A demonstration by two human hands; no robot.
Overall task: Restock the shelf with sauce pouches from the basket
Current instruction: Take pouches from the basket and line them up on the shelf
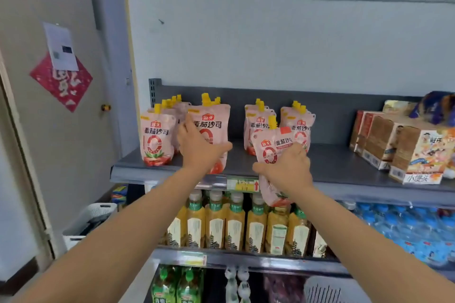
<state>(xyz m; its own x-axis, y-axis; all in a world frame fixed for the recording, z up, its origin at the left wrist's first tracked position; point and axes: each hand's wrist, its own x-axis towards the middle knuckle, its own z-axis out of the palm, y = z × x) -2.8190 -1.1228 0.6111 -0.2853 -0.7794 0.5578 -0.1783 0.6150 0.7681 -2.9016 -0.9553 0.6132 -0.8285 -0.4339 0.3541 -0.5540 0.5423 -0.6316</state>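
- Standing pouches (157, 140) fill the left end of the shelf (332, 167).
- The left hand (197, 147) grips the left pouch (211, 120) upright at the near edge. Placing looks under way; next it wants pushing far into its row.
- The right hand (288, 170) grips the right pouch (275, 145), tilted, with its base below the shelf lip. It needs lifting and straightening.
- The basket (330, 290) sits low at near right.

Cardboard snack boxes (403, 152) stand in a row at the right, a purple-blue bag (440, 106) behind them. Lower down, amber drink bottles (236, 224) line up beside wrapped blue-capped water bottles (406, 229). At left, a red paper diamond (61, 83) and a white sheet (61, 45) hang on the door (29, 142).
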